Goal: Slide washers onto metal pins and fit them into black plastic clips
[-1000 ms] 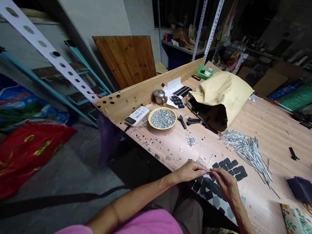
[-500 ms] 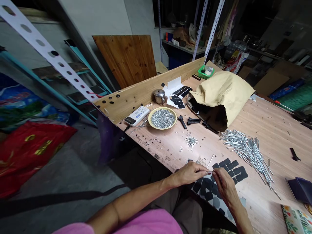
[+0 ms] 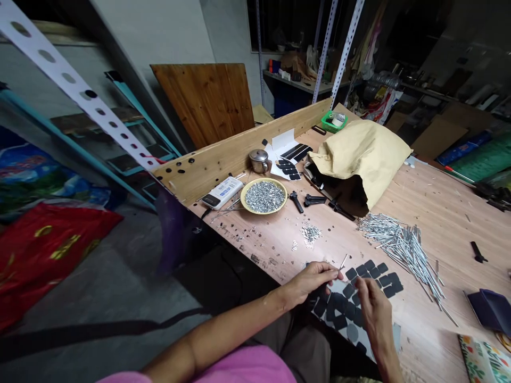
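My left hand (image 3: 315, 281) is closed, thumb against fingers, at the near edge of the table. A thin metal rod (image 3: 343, 261) sticks up from its fingertips. A short way to the right is my right hand (image 3: 374, 306), its fingertips pinched together; whatever they hold is too small to make out. Beneath both hands lies a pale sheet with black rounded-square pads (image 3: 339, 303) on it. More black pads (image 3: 375, 272) are spread just beyond the right hand. A pile of metal rods (image 3: 403, 247) lies farther right.
A yellow bowl (image 3: 263, 211) of small metal nuts or washers stands ahead, with a loose heap (image 3: 310, 233) nearer. Around it are a white device (image 3: 223, 191), a metal pot (image 3: 259, 159), black plastic parts (image 3: 313, 200) and a brown paper bag (image 3: 367, 154). A dark tray (image 3: 489, 308) sits right.
My hands were touching at the fingertips; now they are apart. The right hand has drawn a little to the right, and the left hand has turned slightly.
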A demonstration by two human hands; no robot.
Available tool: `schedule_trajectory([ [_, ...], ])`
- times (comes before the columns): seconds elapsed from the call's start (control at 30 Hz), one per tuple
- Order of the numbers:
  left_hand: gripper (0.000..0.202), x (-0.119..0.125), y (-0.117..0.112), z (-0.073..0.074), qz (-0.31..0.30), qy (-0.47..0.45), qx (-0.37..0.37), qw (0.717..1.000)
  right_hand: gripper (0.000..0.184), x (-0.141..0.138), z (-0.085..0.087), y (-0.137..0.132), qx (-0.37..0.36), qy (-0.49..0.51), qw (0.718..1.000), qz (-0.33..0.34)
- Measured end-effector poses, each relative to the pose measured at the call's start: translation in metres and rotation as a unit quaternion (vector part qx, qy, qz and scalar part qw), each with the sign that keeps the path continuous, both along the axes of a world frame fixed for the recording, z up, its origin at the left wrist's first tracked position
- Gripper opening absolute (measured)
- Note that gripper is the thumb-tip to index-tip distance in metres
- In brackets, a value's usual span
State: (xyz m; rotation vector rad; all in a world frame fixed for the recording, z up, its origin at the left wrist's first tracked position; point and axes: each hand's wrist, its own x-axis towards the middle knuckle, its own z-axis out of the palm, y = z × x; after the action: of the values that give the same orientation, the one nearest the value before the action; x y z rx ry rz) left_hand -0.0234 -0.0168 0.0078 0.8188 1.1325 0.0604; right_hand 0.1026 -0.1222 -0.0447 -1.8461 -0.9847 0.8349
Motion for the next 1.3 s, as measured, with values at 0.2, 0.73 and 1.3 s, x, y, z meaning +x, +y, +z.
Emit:
schedule_trajectory([
  [0.2, 0.058, 0.024, -0.017, -0.011, 0.165, -0.035, -0.019, 0.985, 0.051, -0.041, 0.0, 0.003, -0.016, 0.273, 0.956, -0.108],
  [0.73, 0.04, 0.054, -0.05, -0.031, 0.01, 0.018, 0.052, 0.998, 0.057, -0.011, -0.01, -0.036, -0.121, 0.387, 0.902, -0.151],
  [1.3, 0.042, -0.069, -0.022, -0.057, -0.029, 0.198, 0.525, 0.827, 0.026, 0.061, -0.101, -0.055, 0.13, -0.398, 0.883, 0.213],
])
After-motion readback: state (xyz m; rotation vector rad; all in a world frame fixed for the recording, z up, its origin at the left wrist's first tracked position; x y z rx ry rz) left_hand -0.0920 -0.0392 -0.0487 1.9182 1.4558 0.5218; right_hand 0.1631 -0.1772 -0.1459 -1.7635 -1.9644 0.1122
